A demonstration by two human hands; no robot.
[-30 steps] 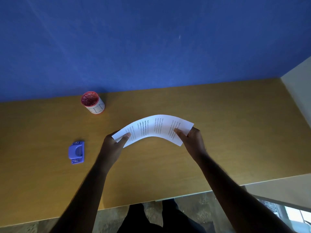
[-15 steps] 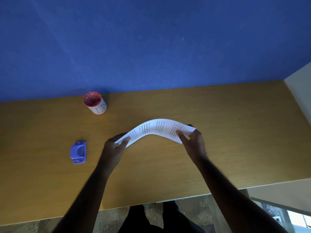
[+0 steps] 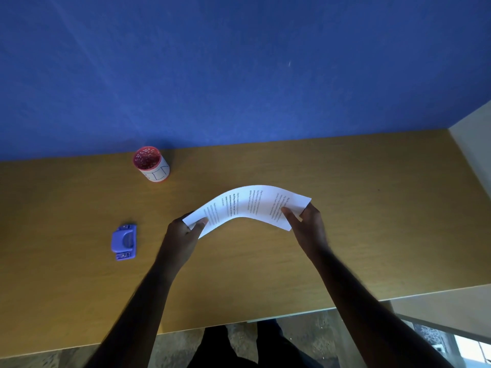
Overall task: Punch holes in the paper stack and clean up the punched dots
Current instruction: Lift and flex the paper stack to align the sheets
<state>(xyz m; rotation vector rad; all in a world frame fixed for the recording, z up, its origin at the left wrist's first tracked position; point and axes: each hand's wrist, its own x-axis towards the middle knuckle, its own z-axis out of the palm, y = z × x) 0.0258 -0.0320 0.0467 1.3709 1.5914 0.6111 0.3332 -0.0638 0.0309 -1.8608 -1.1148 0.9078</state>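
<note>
- The left hand (image 3: 183, 235) pinches the left end of the paper stack (image 3: 247, 205), thumb on top and the other fingers (image 3: 199, 223) hidden beneath the sheets.
- The right hand (image 3: 309, 229) clamps the right end the same way, so the stack arches upward in the middle, held above the desk (image 3: 372, 221).
- The hole punch (image 3: 124, 242) lies on the desk to the left of the left hand, apart from it; a red cup (image 3: 151, 163) with a white label stands farther back, near the blue wall (image 3: 239, 75).
- To the right of the stack the desk is bare up to its right edge; the near edge runs beneath both forearms.
- Compared with half a second ago, the grip and the arch are about the same and the stack shows a little more of its printed face; the punch and cup have not moved.
- The print on the sheets is too small to read, and the speckled contents of the cup cannot be identified.
</note>
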